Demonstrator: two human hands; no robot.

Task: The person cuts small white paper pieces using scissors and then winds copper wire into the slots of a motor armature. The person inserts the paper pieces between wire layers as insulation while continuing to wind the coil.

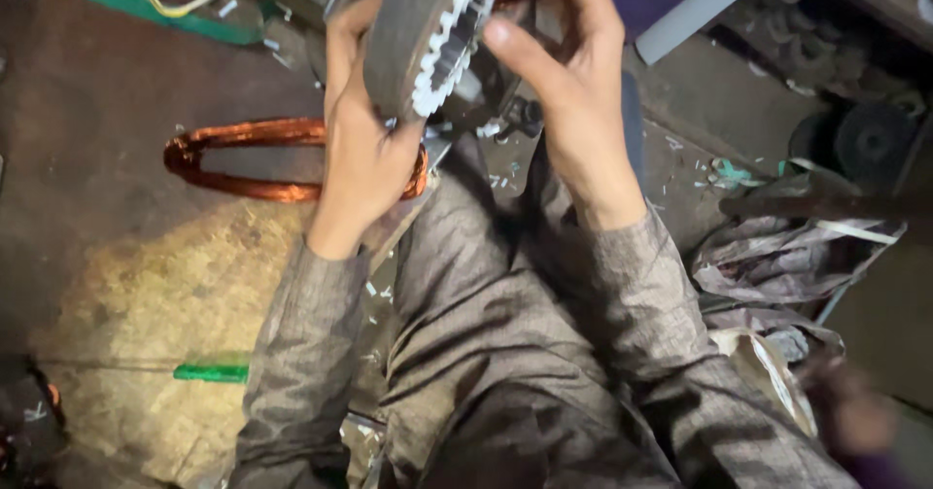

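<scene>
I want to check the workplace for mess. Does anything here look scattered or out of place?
Yes. Small white scraps lie scattered on the floor below the metal ring held by the left hand and right hand. A copper wire coil lies loose on the floor.

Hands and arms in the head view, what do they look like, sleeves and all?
Both hands, the left hand and right hand, are bare, without gloves, rings or watch. Long grey-brown woven fabric sleeves with a fine streaky texture cover both arms to the wrists, loosely creased.
</scene>
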